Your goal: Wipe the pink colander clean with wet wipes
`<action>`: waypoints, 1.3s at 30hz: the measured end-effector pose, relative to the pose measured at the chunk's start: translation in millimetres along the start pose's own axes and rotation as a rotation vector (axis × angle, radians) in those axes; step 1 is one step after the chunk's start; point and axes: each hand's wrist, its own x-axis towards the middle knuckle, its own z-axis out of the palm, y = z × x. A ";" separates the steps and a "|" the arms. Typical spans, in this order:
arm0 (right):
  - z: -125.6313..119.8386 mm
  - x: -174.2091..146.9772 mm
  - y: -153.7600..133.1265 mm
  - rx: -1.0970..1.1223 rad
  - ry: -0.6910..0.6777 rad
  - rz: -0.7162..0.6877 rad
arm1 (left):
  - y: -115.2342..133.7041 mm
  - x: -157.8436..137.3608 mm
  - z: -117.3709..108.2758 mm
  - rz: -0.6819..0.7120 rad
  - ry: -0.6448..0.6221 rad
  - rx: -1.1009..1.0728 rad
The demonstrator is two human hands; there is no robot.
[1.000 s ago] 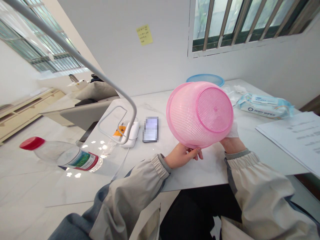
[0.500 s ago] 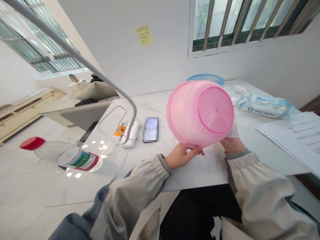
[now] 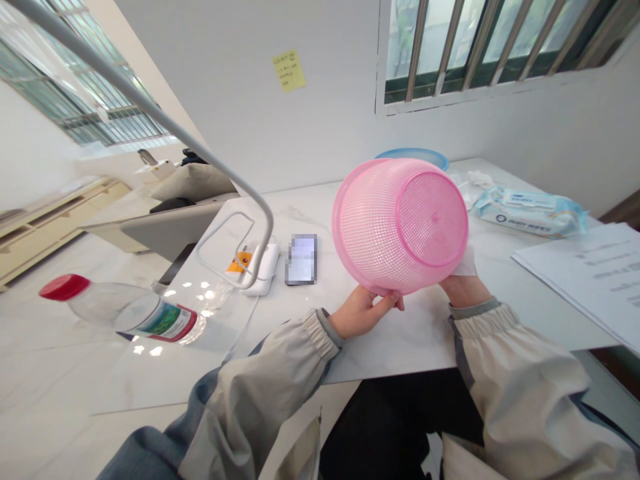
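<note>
Just one cam — head-worn, looking forward and down from close above the white table point(image 3: 410, 347), left hand point(image 3: 357, 312) at five o'clock, right hand point(image 3: 464, 289) near four, wall point(image 3: 340, 113) at twelve, barred window point(image 3: 493, 47) between one and two.

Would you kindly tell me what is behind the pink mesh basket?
Behind the pink mesh basket, part of a blue round object is visible, as are white tissue-like material and part of the right hand. The object's nearer part and the hand's fingers are covered.
</note>
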 end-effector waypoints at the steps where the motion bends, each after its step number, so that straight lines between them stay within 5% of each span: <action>1: 2.3 -1.5 -0.7 -0.012 0.021 0.000 | -0.1 0.1 0.1 0.002 0.000 -0.001; 14: 12.5 -9.8 -4.1 -0.023 0.026 0.024 | -1.8 0.6 -0.1 -0.015 0.041 -0.019; 26: -4.0 0.3 -8.0 -0.062 0.013 0.046 | -4.6 8.2 -0.3 -0.144 0.129 -0.271; 39: -1.8 -0.5 -4.3 -0.163 0.035 0.002 | -4.1 6.4 0.3 -0.234 0.068 -0.334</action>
